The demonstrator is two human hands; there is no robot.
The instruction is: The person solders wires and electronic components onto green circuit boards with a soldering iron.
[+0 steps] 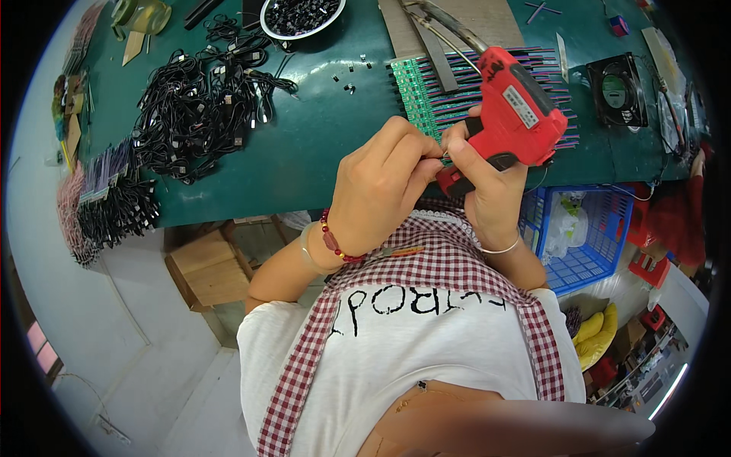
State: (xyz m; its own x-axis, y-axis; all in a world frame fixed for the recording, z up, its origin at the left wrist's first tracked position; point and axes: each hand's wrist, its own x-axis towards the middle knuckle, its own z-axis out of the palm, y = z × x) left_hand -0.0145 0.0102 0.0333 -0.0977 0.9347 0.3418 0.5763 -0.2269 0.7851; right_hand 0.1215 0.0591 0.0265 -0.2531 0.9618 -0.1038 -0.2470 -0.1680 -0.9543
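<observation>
My right hand is wrapped round the handle of a red trigger-style soldering gun, its metal tip pointing away over the table. My left hand is closed in a pinch beside the gun's handle, its fingertips meeting those of the right. Something thin, like a wire, shows between the fingertips, though mostly hidden. Just beyond my hands lies a row of green circuit boards with dark and pink wires running right. A flat metal bar rests across those wires.
On the green table, a heap of black USB cables lies left. A white bowl of small black parts stands at the back. A black fan is at right. Below the edge sit a blue crate and a cardboard box.
</observation>
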